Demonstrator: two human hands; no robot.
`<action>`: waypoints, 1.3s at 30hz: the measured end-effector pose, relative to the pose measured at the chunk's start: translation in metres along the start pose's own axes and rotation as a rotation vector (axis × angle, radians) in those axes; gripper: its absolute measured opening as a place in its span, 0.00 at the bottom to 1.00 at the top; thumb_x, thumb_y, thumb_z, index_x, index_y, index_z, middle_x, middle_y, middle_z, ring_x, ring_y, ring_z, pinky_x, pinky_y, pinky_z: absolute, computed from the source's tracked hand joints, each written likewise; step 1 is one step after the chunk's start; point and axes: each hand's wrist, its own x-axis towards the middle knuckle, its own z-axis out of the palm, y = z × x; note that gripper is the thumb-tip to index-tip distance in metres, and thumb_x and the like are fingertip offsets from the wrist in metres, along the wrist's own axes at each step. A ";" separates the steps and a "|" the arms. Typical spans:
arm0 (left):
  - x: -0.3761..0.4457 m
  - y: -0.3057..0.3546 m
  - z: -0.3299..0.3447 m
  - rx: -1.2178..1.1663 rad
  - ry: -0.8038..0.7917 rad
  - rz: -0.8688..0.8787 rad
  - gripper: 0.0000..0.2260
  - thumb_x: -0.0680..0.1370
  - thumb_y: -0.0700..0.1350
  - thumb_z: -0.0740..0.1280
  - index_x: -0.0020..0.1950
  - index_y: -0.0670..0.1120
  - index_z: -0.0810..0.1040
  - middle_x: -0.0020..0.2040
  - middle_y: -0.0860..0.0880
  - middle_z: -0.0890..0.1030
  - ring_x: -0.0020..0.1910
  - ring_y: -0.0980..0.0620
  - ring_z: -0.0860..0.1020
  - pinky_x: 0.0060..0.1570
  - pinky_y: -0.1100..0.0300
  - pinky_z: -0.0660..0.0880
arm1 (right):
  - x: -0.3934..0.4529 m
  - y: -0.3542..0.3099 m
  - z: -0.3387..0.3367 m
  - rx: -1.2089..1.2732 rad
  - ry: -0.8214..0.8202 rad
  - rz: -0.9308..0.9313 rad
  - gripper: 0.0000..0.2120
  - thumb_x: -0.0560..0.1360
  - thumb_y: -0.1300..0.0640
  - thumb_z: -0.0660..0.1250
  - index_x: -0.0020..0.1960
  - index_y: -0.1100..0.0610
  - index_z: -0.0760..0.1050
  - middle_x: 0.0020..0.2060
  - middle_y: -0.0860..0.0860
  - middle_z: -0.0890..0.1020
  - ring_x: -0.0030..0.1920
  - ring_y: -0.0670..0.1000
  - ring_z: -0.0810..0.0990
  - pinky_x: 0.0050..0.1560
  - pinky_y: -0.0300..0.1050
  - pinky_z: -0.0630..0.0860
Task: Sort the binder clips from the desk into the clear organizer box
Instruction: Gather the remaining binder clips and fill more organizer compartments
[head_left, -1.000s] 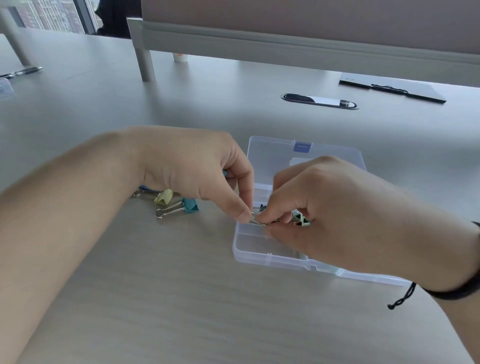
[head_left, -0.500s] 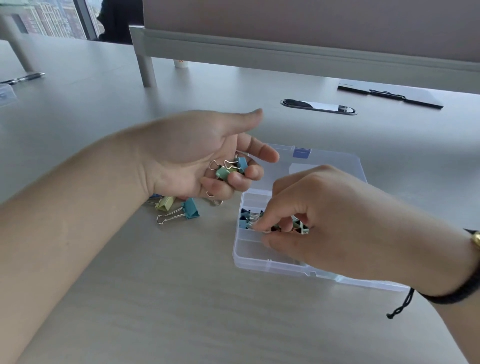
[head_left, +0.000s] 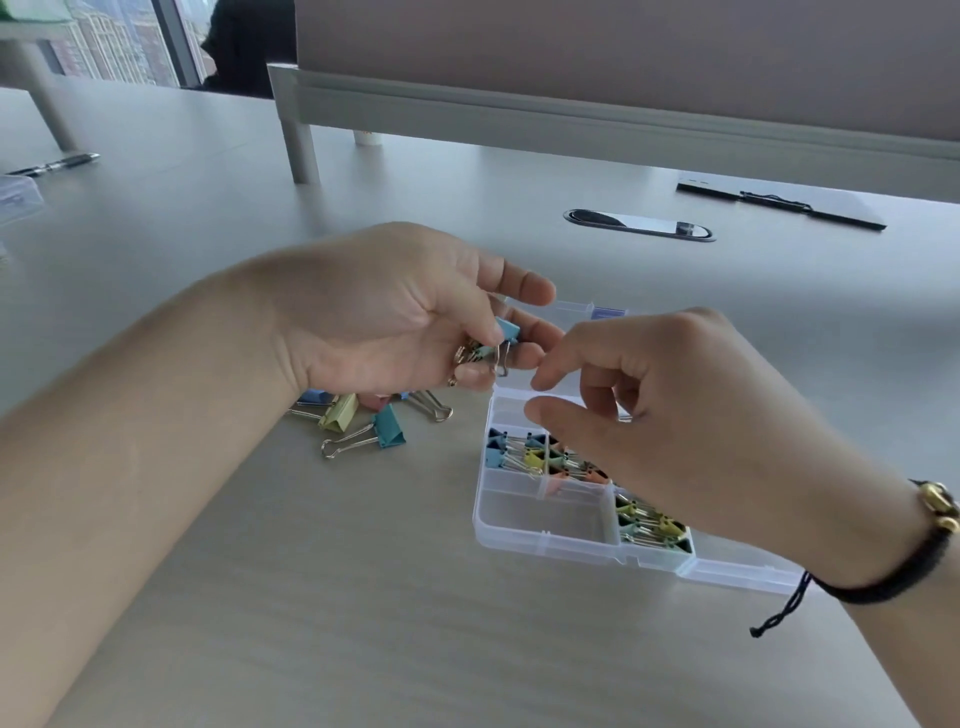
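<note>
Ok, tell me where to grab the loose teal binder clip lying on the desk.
Pinch the teal binder clip by its folded body, coming from above; its wire handles lie flat on the desk, pointing left and offering little to grip.

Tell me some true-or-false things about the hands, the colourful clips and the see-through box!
1. The left hand holds small binder clips, a blue one on top. True.
2. The clear plastic organizer box is shut. False: it lies open, with clips in some compartments.
3. The right hand grips a clip. False: its fingers hold nothing, above the box.
4. A teal binder clip and a yellow binder clip lie on the grey desk. True.
</note>
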 end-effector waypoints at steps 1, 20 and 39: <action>-0.001 0.001 0.000 0.018 0.005 0.018 0.16 0.74 0.25 0.56 0.54 0.40 0.74 0.43 0.39 0.83 0.41 0.47 0.81 0.27 0.62 0.70 | 0.000 0.000 0.001 0.000 0.026 0.002 0.05 0.70 0.41 0.68 0.43 0.41 0.78 0.28 0.43 0.77 0.34 0.42 0.74 0.31 0.42 0.71; 0.008 -0.002 0.015 -0.216 0.237 0.120 0.10 0.81 0.34 0.58 0.58 0.38 0.76 0.43 0.42 0.80 0.37 0.52 0.81 0.28 0.64 0.76 | 0.023 -0.010 0.017 0.162 0.229 0.023 0.10 0.72 0.42 0.72 0.50 0.44 0.80 0.33 0.43 0.78 0.33 0.40 0.74 0.33 0.30 0.68; 0.010 -0.019 0.049 0.086 0.296 0.331 0.06 0.79 0.35 0.64 0.52 0.39 0.81 0.46 0.41 0.85 0.47 0.49 0.85 0.47 0.61 0.81 | 0.021 0.011 -0.019 0.297 0.179 0.203 0.08 0.71 0.50 0.74 0.36 0.51 0.83 0.27 0.50 0.83 0.24 0.44 0.76 0.28 0.43 0.76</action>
